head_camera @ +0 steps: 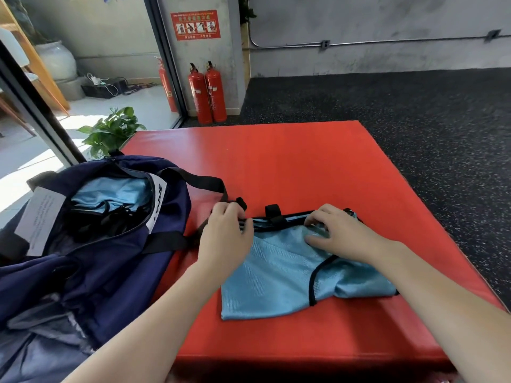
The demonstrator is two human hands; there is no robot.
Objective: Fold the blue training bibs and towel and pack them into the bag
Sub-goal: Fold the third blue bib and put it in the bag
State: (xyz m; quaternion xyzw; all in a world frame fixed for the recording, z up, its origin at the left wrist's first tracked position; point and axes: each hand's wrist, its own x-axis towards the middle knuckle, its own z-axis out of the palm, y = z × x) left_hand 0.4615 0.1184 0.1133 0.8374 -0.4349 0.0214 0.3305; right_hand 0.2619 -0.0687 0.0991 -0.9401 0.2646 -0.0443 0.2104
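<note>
on top of the red padded vinyl mat [290, 167], seen from the head camera, lies a light blue mesh training bib with black edging [276, 277], part-folded into a rough rectangle with its black elastic straps gathered along the far edge; the left hand [225, 236] has its fingers curled over the left end of that far edge, pinching the black trim, and the right hand [336, 233] is curled onto the right end of the same edge, fingertips bunching the cloth beneath them; both hands are grasping the bib, neither is slack; just to the left, partly on the mat, sits the navy blue fabric duffel bag [91, 272] with its zip wide open, more light blue cloth [110, 193] already inside among black straps; whether that is a bib or the towel i cannot tell; no towel shows elsewhere; to my eye the bib is feather-light, limp and a bit slippery, so it will sag and unfold if lifted by one corner; better taken at both ends of the bound far edge, where the trim gives some body, or scooped flat from beneath; two red fire extinguishers [207, 92] stand by the wall beyond.
</note>
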